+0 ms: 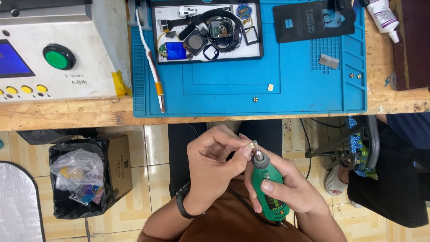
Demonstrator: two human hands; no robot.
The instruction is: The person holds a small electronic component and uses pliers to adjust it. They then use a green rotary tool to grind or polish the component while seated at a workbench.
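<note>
Where tiles show, blue mat (309,85) on wooden bench (67,114).

blue mat (304,89) centre bare, tray (206,57) behind

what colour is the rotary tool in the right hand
Green body with a dark grey collar, in the head view: rotary tool, right hand.

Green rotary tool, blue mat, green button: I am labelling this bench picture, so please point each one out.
Green rotary tool (267,188), head view, on its green body in the right hand.
Blue mat (309,85), head view, on a bare part.
Green button (58,56), head view, on its round top.
</note>
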